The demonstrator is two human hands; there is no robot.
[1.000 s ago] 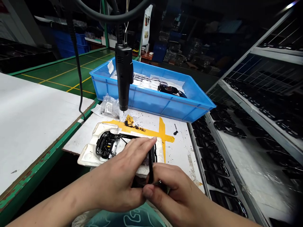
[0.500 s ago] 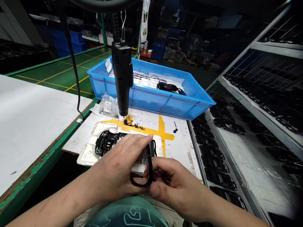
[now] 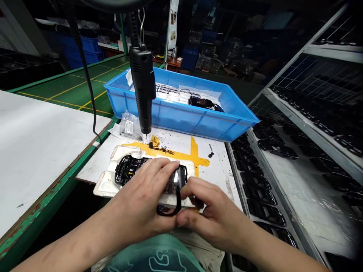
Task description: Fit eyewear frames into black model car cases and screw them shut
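My left hand (image 3: pixel 150 189) is closed around a clear cover with a black rim (image 3: pixel 178 200), tilted up on edge. Against the right side of that rim, my right hand (image 3: pixel 207 207) has its index finger and thumb. Its other fingers curl over a small dark item that I cannot make out. Beneath my left hand, a black molded housing (image 3: pixel 124 172) with yellow parts inside lies in a white foam cradle (image 3: pixel 103 185). Part of the housing is hidden by the hand. A black electric screwdriver (image 3: pixel 143 90) hangs point down beyond the cradle.
Behind stands a blue bin (image 3: pixel 193 121) with rimmed pieces on white sheets. Many small black screws (image 3: pixel 159 147) lie scattered near yellow tape (image 3: pixel 181 155). A plastic bag (image 3: pixel 129 126) rests left of them. At right, racks (image 3: pixel 283 177) hold rows of black molded parts.
The rimmed cover has tilted and shifted slightly between my hands. My right fingers have moved up along its edge, and the red item seen at them is hidden. The hanging screwdriver has swung slightly left.
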